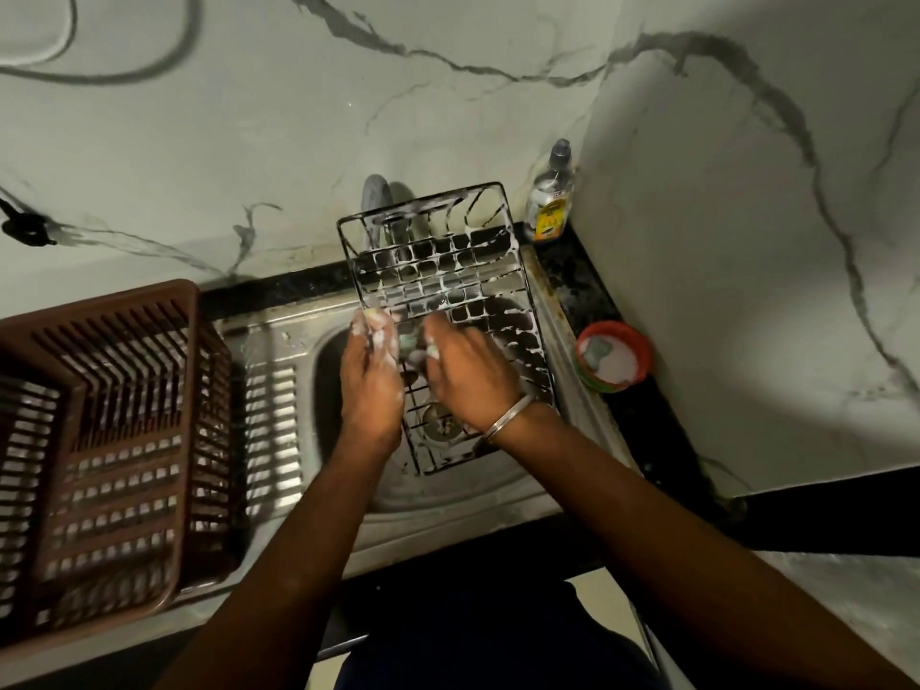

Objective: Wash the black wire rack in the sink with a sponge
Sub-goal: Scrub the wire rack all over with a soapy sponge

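Here, nearest, the left hand [371, 363] curls foamy fingers around the left edge of the black wire rack [448, 311], which leans in the steel sink [279, 341], far end propped toward the tap [376, 201] at twelve o'clock. The right hand [468, 373] closes on a greenish sponge [409, 342] against the mesh. The rack looks light and stiff but soap-slick; the outer frame bars seem the surest hold. At three o'clock sits a soap dish [615, 356]; beyond, at one o'clock, a bottle [550, 201].
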